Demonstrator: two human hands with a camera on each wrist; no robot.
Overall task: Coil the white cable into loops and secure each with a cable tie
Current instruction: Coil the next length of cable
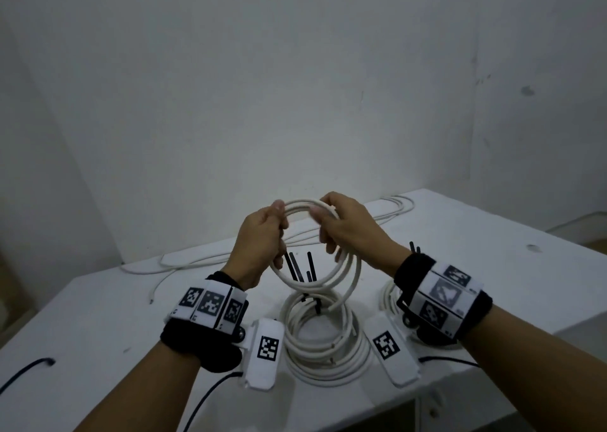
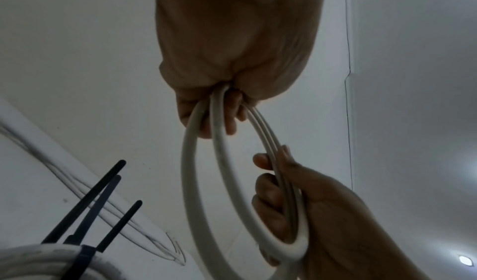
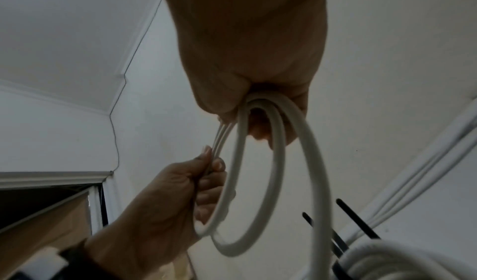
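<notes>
A white cable coil (image 1: pixel 331 279) of several loops hangs upright in the air between both hands, above the table. My left hand (image 1: pixel 277 231) grips its left side with fingers curled round the strands (image 2: pixel 219 121). My right hand (image 1: pixel 325 231) grips the right side, fingers wrapped round the loops (image 3: pixel 278 141). A free cable end (image 1: pixel 331 307) dangles from the bottom of the coil. In the left wrist view the right hand (image 2: pixel 284 198) clasps the bundled strands. Black cable ties (image 1: pixel 297 265) stick up behind the held coil.
Finished white coils (image 1: pixel 323 346) bound with black ties lie stacked on the white table (image 1: pixel 98 316) under my hands; another coil (image 1: pixel 389 295) lies beneath the right wrist. Loose white cable (image 1: pixel 197 261) runs along the table's far side by the wall.
</notes>
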